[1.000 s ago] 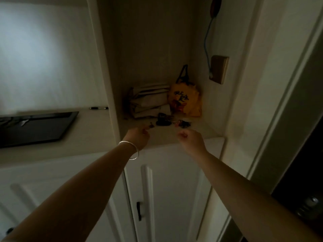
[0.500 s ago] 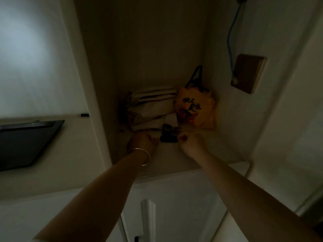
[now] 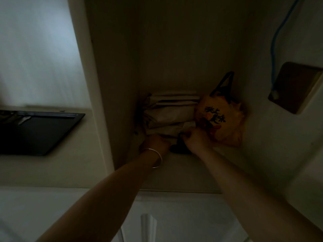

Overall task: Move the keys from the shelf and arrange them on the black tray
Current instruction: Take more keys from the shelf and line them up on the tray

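A dark bunch of keys [image 3: 177, 147] lies on the shelf floor [image 3: 183, 172] of the dim cabinet nook. My right hand [image 3: 196, 139] sits on top of the bunch with its fingers curled around the upper part. My left hand [image 3: 156, 143], with a thin bangle on the wrist, rests just left of the keys, touching them or nearly so; its fingers are hidden behind the back of the hand. The black tray [image 3: 40, 135] lies on the counter to the left, outside the nook, with small pale items at its far left end.
Folded paper bags [image 3: 171, 112] are stacked at the back of the shelf. An orange bag [image 3: 222, 123] with black handles leans at the back right. A brown box [image 3: 295, 86] with a blue cable hangs on the right wall. A vertical panel [image 3: 103, 119] separates shelf and counter.
Both hands have reached deeper into the nook; the right hand has closed over the dark keys. The view has moved closer and tilted towards the shelf.
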